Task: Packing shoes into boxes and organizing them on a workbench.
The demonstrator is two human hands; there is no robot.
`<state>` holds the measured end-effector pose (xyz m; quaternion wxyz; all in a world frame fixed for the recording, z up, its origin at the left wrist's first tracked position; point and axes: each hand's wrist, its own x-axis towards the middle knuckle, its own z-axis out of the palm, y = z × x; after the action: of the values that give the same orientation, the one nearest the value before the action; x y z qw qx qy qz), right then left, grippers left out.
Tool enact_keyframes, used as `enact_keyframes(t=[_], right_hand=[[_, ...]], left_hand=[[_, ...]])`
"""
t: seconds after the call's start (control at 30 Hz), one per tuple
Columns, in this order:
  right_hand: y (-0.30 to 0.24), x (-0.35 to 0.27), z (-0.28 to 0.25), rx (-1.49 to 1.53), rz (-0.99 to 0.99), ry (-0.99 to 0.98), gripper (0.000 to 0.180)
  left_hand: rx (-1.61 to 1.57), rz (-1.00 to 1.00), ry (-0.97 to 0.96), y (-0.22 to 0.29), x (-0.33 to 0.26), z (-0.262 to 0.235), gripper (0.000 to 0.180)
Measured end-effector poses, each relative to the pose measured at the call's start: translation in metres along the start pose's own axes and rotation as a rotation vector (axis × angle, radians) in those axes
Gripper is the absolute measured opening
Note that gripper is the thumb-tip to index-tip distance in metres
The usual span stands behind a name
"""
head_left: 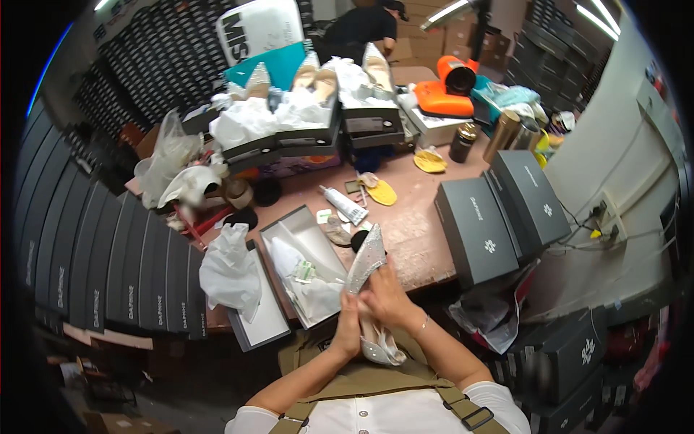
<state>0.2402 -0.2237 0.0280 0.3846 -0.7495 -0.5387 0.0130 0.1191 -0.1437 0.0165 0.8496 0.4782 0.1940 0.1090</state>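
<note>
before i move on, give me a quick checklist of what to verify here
1. Silver footwear held: ok, left hand and right hand are both on it.
2. One shoe or two held: cannot tell, the hands cover the middle.
3. Nearest shoe box open: ok.
4. Crumpled white paper inside that box: not ok, this bunch lies left of it.
5. White tube capped: cannot tell, too small.

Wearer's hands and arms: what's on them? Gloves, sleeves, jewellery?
No gloves: the left hand and right hand are both bare, as are the forearms. The right wrist has a thin, pale, shiny bracelet; no band shows on the left one. Short white fabric sleeves cover the upper arms. No cables; no markings I can make out.
</note>
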Motion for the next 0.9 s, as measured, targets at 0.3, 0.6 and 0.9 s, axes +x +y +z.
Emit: enact_keyframes(t=[0.3,0.6,0.9], right_hand=[[-0.004,0.074,0.098,0.042,-0.289,-0.012,0.031],[-0.073,0.081,0.075,0.351,-0.163,-0.256,0.032],[-0.062,0.041,0.046,1.122,0.455,-0.148,0.040]], left_hand=[[0.251,0.310,0.230,0.033,-0.009,-0.028,0.065],[-0.203,0.190,0.280,0.032,-0.044,-0.068,0.068],[-0.354,-0.346,-0.051,0.084,-0.086,-0.165,0.050]])
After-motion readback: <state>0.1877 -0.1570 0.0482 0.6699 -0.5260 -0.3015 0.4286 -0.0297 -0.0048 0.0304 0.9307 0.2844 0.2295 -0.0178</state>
